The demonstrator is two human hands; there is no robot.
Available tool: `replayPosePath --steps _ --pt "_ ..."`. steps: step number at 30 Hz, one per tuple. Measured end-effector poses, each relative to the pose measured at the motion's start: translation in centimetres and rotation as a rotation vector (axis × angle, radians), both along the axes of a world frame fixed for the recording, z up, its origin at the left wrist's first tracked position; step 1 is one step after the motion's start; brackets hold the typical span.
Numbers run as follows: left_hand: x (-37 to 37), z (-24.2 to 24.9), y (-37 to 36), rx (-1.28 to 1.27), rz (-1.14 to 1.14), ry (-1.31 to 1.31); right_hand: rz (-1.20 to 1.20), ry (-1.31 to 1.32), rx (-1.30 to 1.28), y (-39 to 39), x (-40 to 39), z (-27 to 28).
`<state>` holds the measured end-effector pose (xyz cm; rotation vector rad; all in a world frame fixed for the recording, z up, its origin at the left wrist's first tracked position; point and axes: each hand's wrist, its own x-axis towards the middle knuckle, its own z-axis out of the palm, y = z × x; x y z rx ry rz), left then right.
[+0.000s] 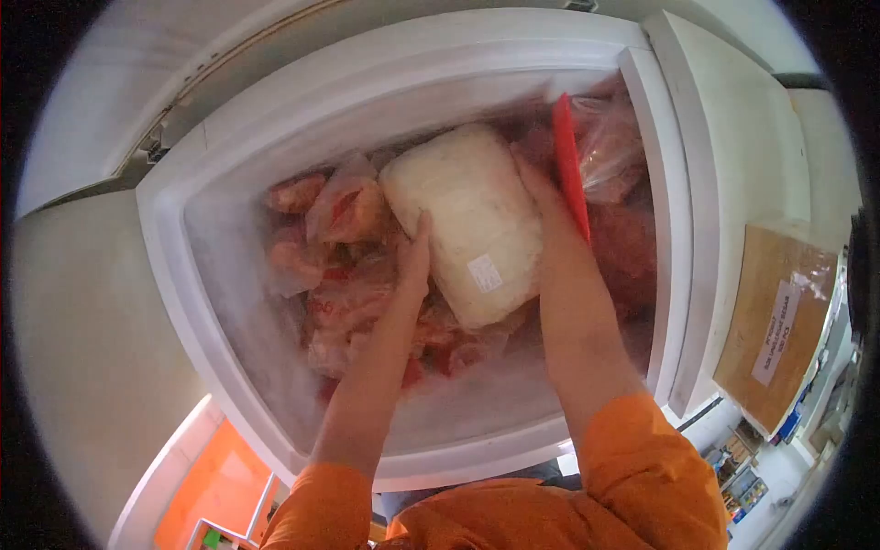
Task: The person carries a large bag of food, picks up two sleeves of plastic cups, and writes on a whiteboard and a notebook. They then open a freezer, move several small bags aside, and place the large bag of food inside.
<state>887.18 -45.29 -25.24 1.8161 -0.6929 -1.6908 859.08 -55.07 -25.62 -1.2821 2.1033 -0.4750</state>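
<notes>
A large pale, frosty package [458, 211] with a small white label lies tilted inside an open chest freezer [266, 110]. My left hand [414, 252] presses against its left side, fingers pointing up along the edge. Against the upper right side rests my right hand [541, 197], its fingertips partly hidden behind the package. Together the two hands clasp it between them. Beneath and around the package are frosted plastic bags of reddish meat [353, 312]. A red flat divider [570, 165] stands just right of my right hand.
More bagged items [610, 147] lie right of the red divider. The freezer's white rim [674, 229] surrounds the opening. A labelled cardboard box [765, 321] stands outside at the right. Cold mist hangs over the freezer's inside.
</notes>
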Motion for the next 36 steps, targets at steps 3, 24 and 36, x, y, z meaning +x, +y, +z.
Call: replayPosePath --steps 3,24,36 --pt "-1.0 -1.3 0.8 0.039 0.257 0.334 0.06 0.081 -0.142 1.0 0.5 2.1" --pt "-5.3 2.7 -2.1 -0.048 0.055 0.316 0.605 -0.002 0.234 5.7 16.1 21.9" --pt "-3.5 6.4 -1.3 -0.062 0.039 0.286 0.22 0.22 -0.435 8.7 5.4 8.4"
